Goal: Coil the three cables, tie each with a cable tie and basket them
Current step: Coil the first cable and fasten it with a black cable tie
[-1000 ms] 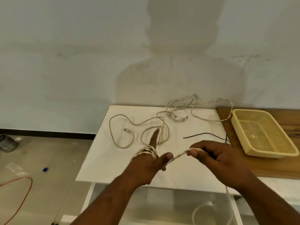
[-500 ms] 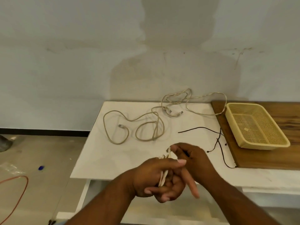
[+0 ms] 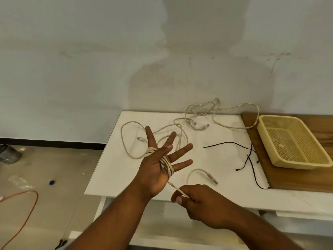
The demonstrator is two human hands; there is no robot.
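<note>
A cream cable is wound in several turns round the palm of my left hand, which is held palm up over the white table. Its fingers are spread straight and the thumb lies across the turns, pinning them. My right hand pinches the same cable just below the left palm. The free end loops up to a plug. A second cream cable lies loose behind my left hand. A third cream cable is tangled at the back. Thin black ties lie beside the yellow basket, which holds nothing.
The basket stands on a wooden board at the table's right. A wall runs close behind the table. On the floor to the left are an orange cord, a metal can and a small blue cap.
My left hand has turned palm up with fingers spread, showing the turns round it. My right hand has dropped from beside it to below the palm, drawing the cable down and toward me.
</note>
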